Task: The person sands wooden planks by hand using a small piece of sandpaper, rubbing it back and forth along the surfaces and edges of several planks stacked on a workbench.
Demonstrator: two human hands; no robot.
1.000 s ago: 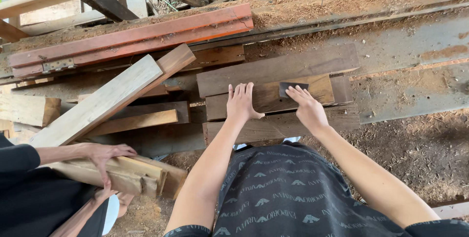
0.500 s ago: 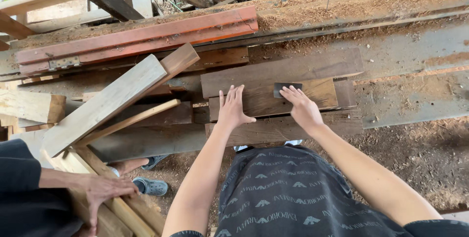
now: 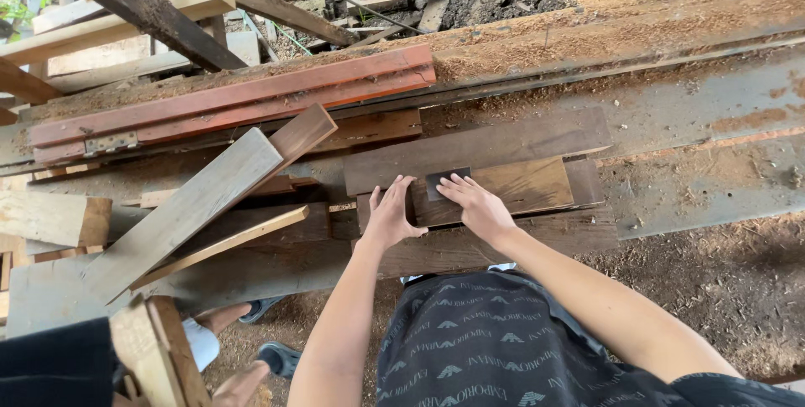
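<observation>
Under right-hand fingers (image 3: 457,191), dark sandpaper (image 3: 446,181)

Brown plank (image 3: 520,185) flat atop boards (image 3: 503,243)

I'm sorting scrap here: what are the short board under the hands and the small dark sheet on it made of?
The short board looks like bare, unfinished wood: brown grain streaks, rough-sawn edges. The small dark sheet under the right hand looks thin, matte and grey-black, possibly sandpaper; I can't confirm that.
</observation>
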